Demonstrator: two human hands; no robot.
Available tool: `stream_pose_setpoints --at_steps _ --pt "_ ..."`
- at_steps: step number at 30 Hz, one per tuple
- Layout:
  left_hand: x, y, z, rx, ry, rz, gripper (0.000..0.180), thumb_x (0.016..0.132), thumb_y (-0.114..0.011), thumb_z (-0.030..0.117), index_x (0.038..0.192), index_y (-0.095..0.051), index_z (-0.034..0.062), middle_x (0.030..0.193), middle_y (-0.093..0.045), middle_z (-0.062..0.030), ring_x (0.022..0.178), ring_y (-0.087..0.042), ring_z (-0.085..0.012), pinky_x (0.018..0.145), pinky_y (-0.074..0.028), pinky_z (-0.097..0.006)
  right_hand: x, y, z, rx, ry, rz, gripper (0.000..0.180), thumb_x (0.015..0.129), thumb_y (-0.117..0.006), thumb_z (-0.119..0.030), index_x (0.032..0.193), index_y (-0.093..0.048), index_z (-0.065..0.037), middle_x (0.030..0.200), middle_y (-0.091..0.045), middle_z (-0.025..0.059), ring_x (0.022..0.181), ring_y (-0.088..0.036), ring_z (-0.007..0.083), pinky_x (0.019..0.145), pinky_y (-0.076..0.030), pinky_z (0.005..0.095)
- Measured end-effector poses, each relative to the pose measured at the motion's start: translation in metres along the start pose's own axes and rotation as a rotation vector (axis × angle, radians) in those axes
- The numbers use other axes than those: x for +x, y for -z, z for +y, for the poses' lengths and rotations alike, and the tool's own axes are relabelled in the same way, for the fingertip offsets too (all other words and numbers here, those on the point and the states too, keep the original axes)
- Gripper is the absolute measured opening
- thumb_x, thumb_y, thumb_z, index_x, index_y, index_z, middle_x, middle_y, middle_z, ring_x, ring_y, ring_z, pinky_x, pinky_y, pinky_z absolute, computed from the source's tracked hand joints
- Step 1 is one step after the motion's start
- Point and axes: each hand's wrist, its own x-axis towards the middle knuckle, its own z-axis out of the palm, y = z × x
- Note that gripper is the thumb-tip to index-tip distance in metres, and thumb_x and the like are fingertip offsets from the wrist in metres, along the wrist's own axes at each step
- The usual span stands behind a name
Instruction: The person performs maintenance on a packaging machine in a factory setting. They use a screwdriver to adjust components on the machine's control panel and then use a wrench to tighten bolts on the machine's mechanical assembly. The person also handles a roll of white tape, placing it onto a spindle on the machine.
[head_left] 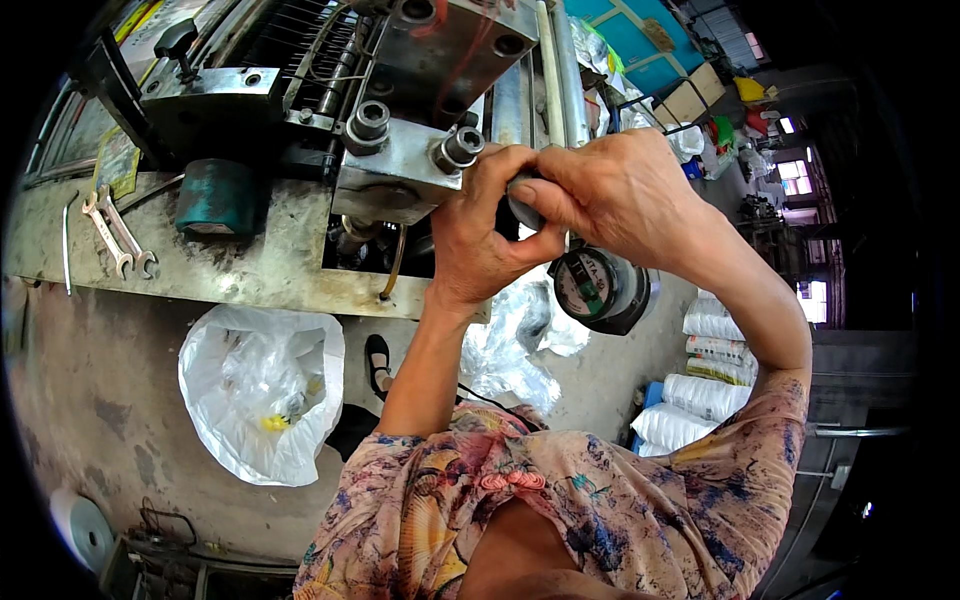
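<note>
Both my hands are at the right side of a steel machine block (395, 150) that carries two large socket-head bolts (370, 122). My left hand (468, 235) curls its fingers and thumb around a dark grey round piece (524, 208), which looks like metal; its full shape is hidden. From the right, my right hand (625, 190) is closed, its thumb pressing on the same piece. Whether the piece is joined to the machine cannot be seen. Just below the hands is a dark round gauge-like part (590, 285) with a printed face.
Two open-end wrenches (118, 235) and a thin rod (68, 245) lie on the machine's metal ledge (280, 275), near a green cylinder (215, 197). A white plastic bag (215, 400) stands open on the floor. Stacked white sacks (700, 395) are at right, clear plastic film (515, 350) below the hands.
</note>
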Motion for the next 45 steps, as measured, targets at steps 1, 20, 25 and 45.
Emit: stream_pose_setpoints --at_steps 1,20,25,45 --pt "0.000 0.000 0.001 -0.001 -0.003 -0.013 0.055 0.064 -0.080 0.019 0.113 -0.056 0.0106 0.101 -0.064 -0.0065 0.088 -0.066 -0.0265 0.071 -0.055 -0.033 -0.002 0.001 0.001 0.008 0.007 0.018 0.025 0.088 -0.062 -0.030 0.085 -0.058 -0.006 0.059 -0.056 0.0109 0.054 -0.059 0.0309 0.049 -0.043 0.0401" --pt "-0.002 0.001 0.001 -0.039 0.005 -0.015 0.058 0.063 -0.080 0.016 0.115 -0.055 0.0099 0.102 -0.064 -0.0079 0.091 -0.065 -0.0282 0.075 -0.054 -0.034 -0.003 -0.005 -0.001 0.075 0.011 0.066 0.035 0.092 -0.056 -0.040 0.085 -0.061 -0.007 0.055 -0.058 0.0110 0.055 -0.062 0.0329 0.050 -0.046 0.0430" --pt "0.000 0.003 0.000 -0.028 0.002 -0.033 0.058 0.063 -0.079 0.015 0.116 -0.055 0.0094 0.103 -0.063 -0.0081 0.091 -0.065 -0.0282 0.076 -0.054 -0.034 -0.002 0.006 0.002 0.146 0.078 0.100 0.032 0.092 -0.058 -0.037 0.086 -0.060 -0.006 0.064 -0.062 0.0136 0.060 -0.063 0.0330 0.052 -0.047 0.0409" --pt "-0.008 0.003 0.003 -0.175 0.142 -0.039 0.054 0.062 -0.075 0.013 0.112 -0.056 0.0073 0.104 -0.061 -0.0119 0.097 -0.062 -0.0320 0.080 -0.052 -0.036 0.001 0.009 -0.007 0.117 0.024 0.008 0.022 0.092 -0.058 -0.029 0.089 -0.058 -0.007 0.065 -0.061 0.0123 0.060 -0.062 0.0335 0.053 -0.046 0.0420"
